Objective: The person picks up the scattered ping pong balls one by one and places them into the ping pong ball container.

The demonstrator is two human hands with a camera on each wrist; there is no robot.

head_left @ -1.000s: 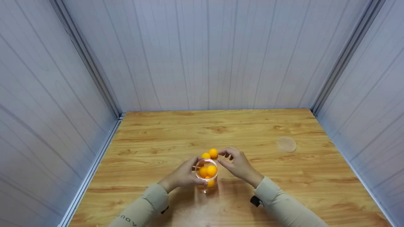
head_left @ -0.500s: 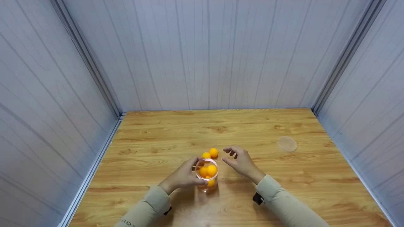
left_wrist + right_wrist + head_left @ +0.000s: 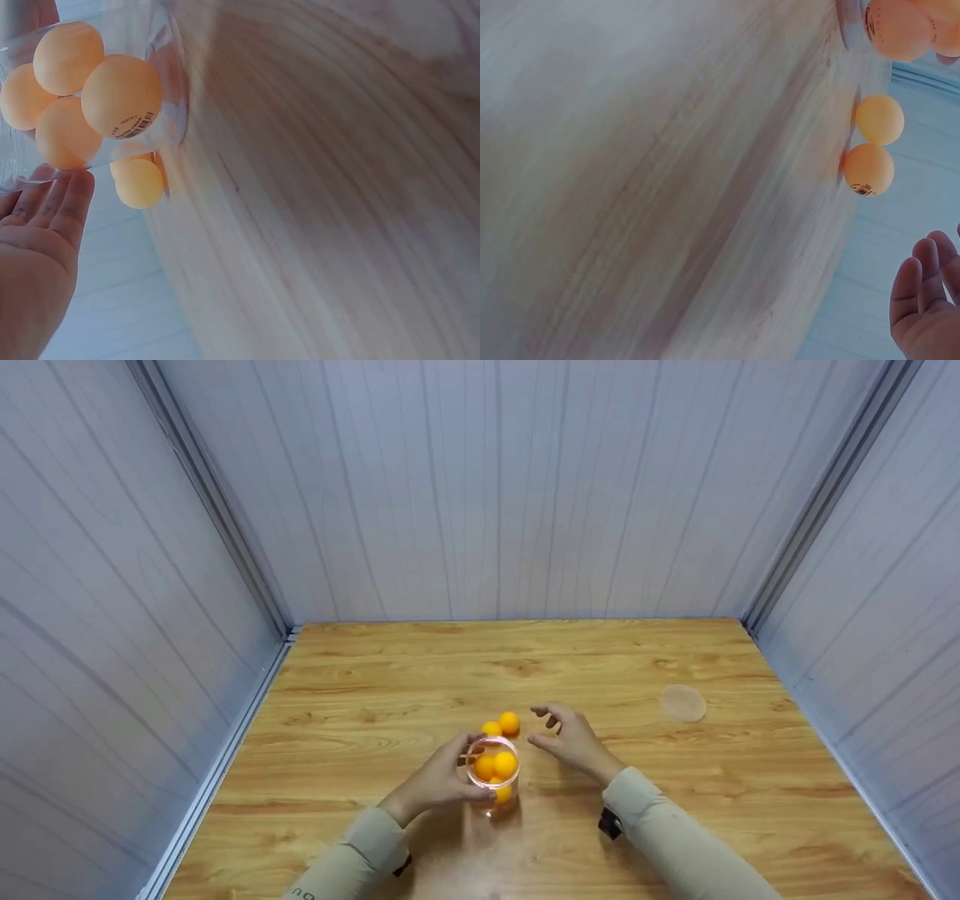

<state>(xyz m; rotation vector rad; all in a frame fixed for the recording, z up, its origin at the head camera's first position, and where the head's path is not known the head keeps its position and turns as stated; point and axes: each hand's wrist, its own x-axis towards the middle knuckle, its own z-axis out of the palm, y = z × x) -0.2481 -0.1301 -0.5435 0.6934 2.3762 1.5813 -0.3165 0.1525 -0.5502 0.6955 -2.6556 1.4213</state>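
Note:
My left hand grips a clear plastic jar round its side near the rim, thumb in front and fingers behind. Several orange ping-pong balls lie inside the jar, as the left wrist view shows. Behind the jar, two more ping-pong balls rest side by side on the wooden table: the right one shows fully, the left one is partly covered by the jar and fingers. To the right of them my right hand hovers with loosely bent fingers and nothing in its grasp, apart from the balls.
A round translucent lid lies flat on the wooden table at the right. Pale panel walls enclose the table at the back and on both sides.
My right hand has drawn back a little to the right, away from the two loose balls. The left hand still holds the jar in the same place.

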